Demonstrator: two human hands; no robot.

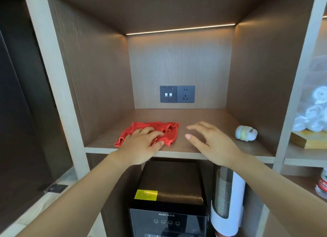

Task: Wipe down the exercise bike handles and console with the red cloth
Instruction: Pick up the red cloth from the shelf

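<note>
A crumpled red cloth (169,130) lies on a brown wooden shelf (203,118) inside a wall niche. My left hand (141,144) rests on top of the cloth with its fingers curled into the folds. To the right of the cloth, my right hand (210,141) hovers just above the shelf, fingers spread and holding nothing. No exercise bike is in view.
A small white and yellow roll (246,132) sits on the shelf at the right. Wall sockets (177,94) are on the back panel. Below the shelf stand a black water dispenser (169,201) and a paper cup holder (228,197). Rolled white towels (311,116) fill the right compartment.
</note>
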